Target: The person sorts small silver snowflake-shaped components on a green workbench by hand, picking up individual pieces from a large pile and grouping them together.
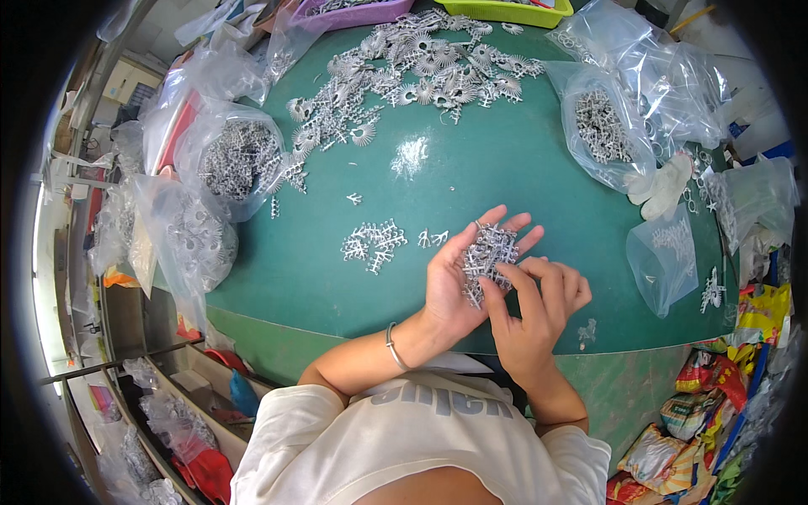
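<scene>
My left hand (450, 282) lies palm up over the near side of the table, with a heap of small silver branched metal pieces (491, 250) cupped in it. Reaching in from the right, my right hand (543, 307) has its thumb and forefinger pinched at the near edge of that heap, on a branched piece. Left of my hands, a small cluster of similar pieces (374, 244) lies on the green table (328, 290). Two loose pieces (433, 239) rest between the cluster and my left hand, and a single piece (354, 199) lies farther off.
A wide pile of silver fan-shaped and branched pieces (421, 63) covers the far table. Open plastic bags of metal parts stand left (240, 160) and right (602, 126). Purple (362, 14) and yellow-green baskets (505, 12) sit at the back. A pale glove (667, 187) lies right.
</scene>
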Demonstrator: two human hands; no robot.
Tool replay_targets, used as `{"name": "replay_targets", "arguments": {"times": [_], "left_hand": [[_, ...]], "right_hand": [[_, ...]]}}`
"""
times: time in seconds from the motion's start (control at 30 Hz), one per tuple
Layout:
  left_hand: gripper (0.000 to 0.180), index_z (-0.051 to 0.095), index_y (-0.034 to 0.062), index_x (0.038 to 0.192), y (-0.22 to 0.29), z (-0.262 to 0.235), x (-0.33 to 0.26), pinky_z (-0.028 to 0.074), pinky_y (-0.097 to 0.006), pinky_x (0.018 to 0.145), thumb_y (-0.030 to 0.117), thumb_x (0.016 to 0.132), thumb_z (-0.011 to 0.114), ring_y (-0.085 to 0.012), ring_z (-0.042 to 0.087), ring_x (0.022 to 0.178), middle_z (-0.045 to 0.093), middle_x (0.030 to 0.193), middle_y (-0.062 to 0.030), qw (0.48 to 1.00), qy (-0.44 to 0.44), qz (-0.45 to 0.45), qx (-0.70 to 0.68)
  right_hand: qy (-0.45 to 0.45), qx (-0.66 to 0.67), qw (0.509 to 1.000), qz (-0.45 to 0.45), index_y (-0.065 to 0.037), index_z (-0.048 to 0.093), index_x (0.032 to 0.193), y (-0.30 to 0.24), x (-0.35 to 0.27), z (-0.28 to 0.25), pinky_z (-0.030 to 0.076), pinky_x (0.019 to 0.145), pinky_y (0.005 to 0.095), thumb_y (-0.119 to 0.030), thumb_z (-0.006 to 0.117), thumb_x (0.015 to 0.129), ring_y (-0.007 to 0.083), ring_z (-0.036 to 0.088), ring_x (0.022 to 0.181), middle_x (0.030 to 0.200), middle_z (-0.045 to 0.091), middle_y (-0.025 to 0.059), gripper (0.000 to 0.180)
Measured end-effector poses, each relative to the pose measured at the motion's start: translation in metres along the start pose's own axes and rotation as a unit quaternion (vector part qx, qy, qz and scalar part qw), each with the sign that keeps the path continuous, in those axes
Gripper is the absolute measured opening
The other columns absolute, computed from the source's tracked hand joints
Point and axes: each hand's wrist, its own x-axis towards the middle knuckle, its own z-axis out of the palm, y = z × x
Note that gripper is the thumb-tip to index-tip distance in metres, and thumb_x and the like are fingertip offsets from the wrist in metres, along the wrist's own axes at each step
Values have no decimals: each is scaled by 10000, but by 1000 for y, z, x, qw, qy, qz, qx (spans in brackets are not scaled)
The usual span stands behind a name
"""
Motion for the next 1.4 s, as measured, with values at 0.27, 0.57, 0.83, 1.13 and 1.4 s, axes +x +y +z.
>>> {"name": "replay_targets", "arguments": {"times": [0.27, 0.57, 0.83, 1.13, 1.4], "left_hand": [[358, 447, 129, 1239, 6, 5, 3, 284, -567, 1034, 273, 911, 434, -343, 376, 1245, 446, 1303, -139, 998, 19, -30, -61], [342, 467, 124, 1214, 4, 4, 12, 286, -566, 1035, 252, 898, 456, -331, 392, 1240, 447, 1308, -136, 996, -21, -55, -63], [324, 463, 37, 1176, -1, 22, 60, 358, -493, 1014, 193, 894, 427, -309, 465, 1160, 496, 1176, -156, 987, 124, -65, 77], [727, 131, 24, 1409, -24, 109, 162, -12, -496, 1094, 336, 837, 453, -321, 12, 1375, 87, 1473, -201, 981, -48, 22, 189], [334, 501, -16, 1185, 33, 53, 71, 357, -344, 982, 97, 871, 517, -210, 454, 1174, 494, 1237, -140, 906, -66, 14, 419]], "right_hand": [[35, 158, 986, 27, -51, 629, 871, 16, -4, -8, 378, 706, 359, 3, 678, 703, 244, 503, 792, 849, 551, 56, 183], [64, 198, 964, 168, 1, 617, 877, 40, -21, -12, 413, 674, 315, 54, 593, 772, 234, 509, 769, 834, 552, 107, 120], [54, 200, 960, 187, 13, 605, 891, 64, -34, 1, 421, 714, 260, 31, 560, 825, 178, 532, 799, 875, 546, 95, 82], [72, 175, 966, 175, 0, 623, 868, 62, -29, 3, 438, 700, 317, 50, 585, 775, 254, 544, 780, 837, 561, 127, 112], [69, 140, 973, 170, 10, 618, 871, 62, -26, 4, 446, 683, 311, 47, 577, 785, 248, 552, 747, 831, 577, 132, 102]]}}
